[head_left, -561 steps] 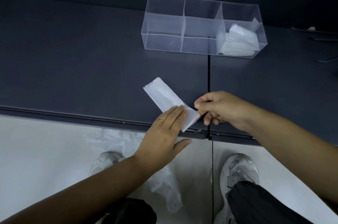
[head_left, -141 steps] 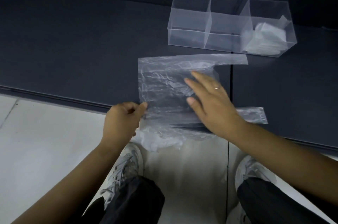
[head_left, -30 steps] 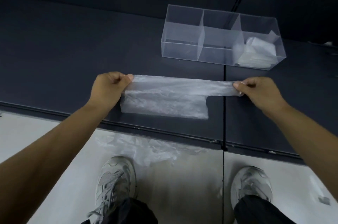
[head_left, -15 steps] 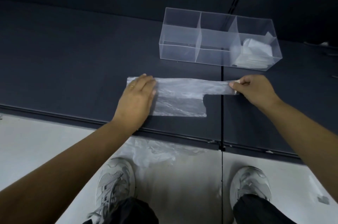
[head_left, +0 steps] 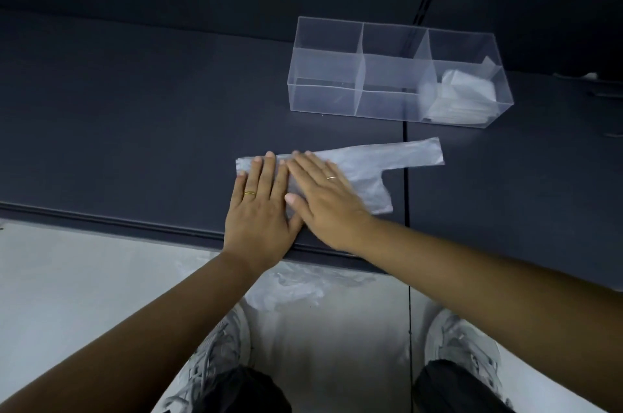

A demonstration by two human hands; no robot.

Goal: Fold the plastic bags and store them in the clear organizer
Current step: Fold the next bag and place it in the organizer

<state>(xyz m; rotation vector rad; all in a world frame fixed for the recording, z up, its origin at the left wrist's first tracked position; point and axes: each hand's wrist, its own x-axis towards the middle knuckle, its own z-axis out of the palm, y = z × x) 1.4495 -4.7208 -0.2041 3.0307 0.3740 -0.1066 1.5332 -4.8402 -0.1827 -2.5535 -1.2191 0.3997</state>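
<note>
A translucent plastic bag (head_left: pixel 374 163), folded lengthwise into a narrow strip, lies flat on the dark table (head_left: pixel 135 129) with its handle end reaching right. My left hand (head_left: pixel 261 206) presses flat on the strip's left end, fingers straight. My right hand (head_left: pixel 323 196) lies flat beside it, touching it, fingers spread over the bag's middle. The clear organizer (head_left: pixel 323 85) stands behind, with three compartments. Folded white bags (head_left: pixel 467 92) fill its right compartment; the other two hold nothing.
More crumpled plastic bags (head_left: pixel 290 284) lie on the pale floor just below the table's front edge, between my shoes. A seam (head_left: pixel 406 176) runs front to back through the table under the bag's handle end.
My right hand let go of the handle end and moved left onto the bag's middle, next to my left hand. The handle end now lies free on the table.
</note>
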